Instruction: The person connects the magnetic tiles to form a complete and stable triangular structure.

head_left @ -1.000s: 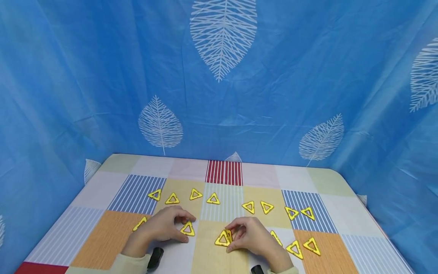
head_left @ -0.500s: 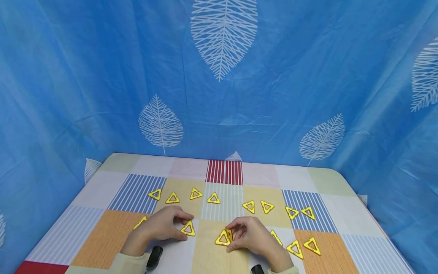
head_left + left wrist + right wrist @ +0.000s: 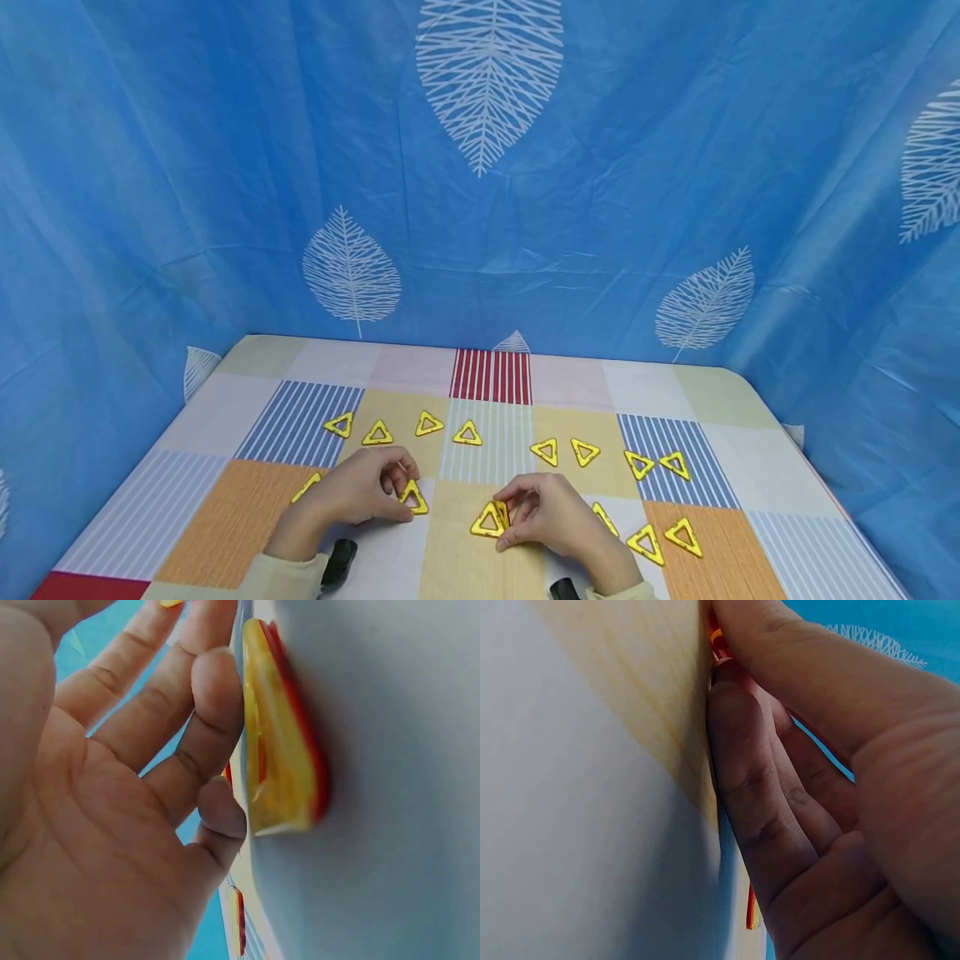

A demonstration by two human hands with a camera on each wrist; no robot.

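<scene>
The fingers (image 3: 396, 482) of the left hand (image 3: 352, 497) curl down onto a flat yellow plastic triangle frame (image 3: 413, 497) lying on the tabletop (image 3: 225, 517). The left wrist view shows a fingertip (image 3: 217, 697) pressed against the triangle's edge, with the thumb close below it. The triangle rests flat at the 3 o'clock side of that hand.

The fingers (image 3: 525, 500) of the right hand (image 3: 551, 517) are bent and pinch a second yellow triangle frame (image 3: 502, 512), which stands up on edge. It touches a third yellow triangle frame (image 3: 487, 522) lying flat at the hand's 9 o'clock. In the right wrist view the fingers (image 3: 757, 795) press close to the tabletop and hide most of the piece.

Loose yellow triangles lie about the hands. A row of 4 (image 3: 377, 434) sits at 12 o'clock from the left hand, and 1 more (image 3: 307, 487) lies at its 9 o'clock. A second row of 4 (image 3: 585, 452) sits at 12 to 2 o'clock from the right hand, and 3 (image 3: 647, 543) lie at its 3 o'clock.

The tabletop wears a checked cloth of striped and plain squares. A blue curtain printed with white leaves (image 3: 487, 75) hangs behind and to both sides.
</scene>
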